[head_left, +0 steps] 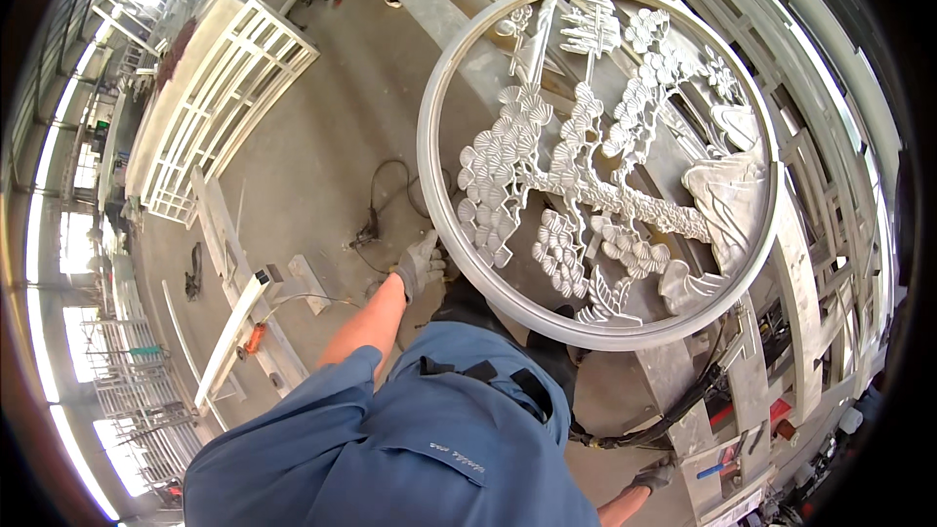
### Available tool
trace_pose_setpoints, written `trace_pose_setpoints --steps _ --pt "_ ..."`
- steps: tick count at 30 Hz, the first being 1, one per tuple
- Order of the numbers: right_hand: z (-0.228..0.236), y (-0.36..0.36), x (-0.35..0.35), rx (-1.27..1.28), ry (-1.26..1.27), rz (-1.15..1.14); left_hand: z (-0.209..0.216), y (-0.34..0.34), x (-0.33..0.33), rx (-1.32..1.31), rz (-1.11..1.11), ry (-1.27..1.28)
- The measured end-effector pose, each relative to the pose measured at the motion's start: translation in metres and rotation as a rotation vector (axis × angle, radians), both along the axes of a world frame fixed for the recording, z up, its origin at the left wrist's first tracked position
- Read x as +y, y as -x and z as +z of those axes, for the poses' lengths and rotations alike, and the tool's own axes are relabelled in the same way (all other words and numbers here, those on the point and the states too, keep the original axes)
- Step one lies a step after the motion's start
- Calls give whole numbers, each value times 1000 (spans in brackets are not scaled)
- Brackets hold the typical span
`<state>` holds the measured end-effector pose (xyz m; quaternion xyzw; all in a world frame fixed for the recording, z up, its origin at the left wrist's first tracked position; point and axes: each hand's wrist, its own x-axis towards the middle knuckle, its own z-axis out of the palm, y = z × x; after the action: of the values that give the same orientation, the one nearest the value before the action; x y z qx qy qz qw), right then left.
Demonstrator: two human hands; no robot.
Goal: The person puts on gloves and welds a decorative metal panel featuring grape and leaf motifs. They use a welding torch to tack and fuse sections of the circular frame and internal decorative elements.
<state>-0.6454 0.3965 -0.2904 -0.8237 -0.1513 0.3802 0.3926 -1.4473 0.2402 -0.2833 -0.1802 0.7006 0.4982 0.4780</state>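
A large round metal panel [610, 197] with a cut-out pine tree and rocks stands in front of me, resting on long metal bars. My left hand [421, 265], in a grey glove, is beside the panel's lower left rim, its fingers stretched out and nothing seen in them. Far down to the right, my right hand [652, 476], gloved too, reaches toward a low bench [698, 439]. Its fingers look loosely apart, with no held thing visible. A blue-handled tool [717, 469] lies on the bench close to that hand. A thick black cable bundle [634, 437] runs just above it.
On the floor at left lies a corded power tool [367, 230]. Metal beams [234, 332] with an orange-handled tool [256, 337] stand farther left. Behind them leans a white grid frame [229, 107]. Long metal bars [415, 0] extend behind the panel.
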Motion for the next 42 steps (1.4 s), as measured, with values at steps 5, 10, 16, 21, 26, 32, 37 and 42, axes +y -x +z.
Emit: trace_pose_setpoints --steps 5,10,16,21,26,32,37,42 --pt "78 159 -4 -249 -486 116 62 33 56 61 -609 77" --pt "133 348 -3 -415 -601 401 152 68 127 184 -727 -358" --pt "182 625 -36 444 -610 672 233 100 178 254 -827 -851" --pt "173 752 -90 991 -243 801 262 119 188 279 -666 -923" --pt "163 807 -157 1006 -142 981 270 170 144 469 -491 -658" --pt "179 809 -165 689 -20 1704 225 207 110 257 -570 -556" --pt "137 812 -179 738 36 1832 206 179 98 287 -683 -273" --pt "94 811 -179 853 151 1689 183 153 60 298 -783 -169"
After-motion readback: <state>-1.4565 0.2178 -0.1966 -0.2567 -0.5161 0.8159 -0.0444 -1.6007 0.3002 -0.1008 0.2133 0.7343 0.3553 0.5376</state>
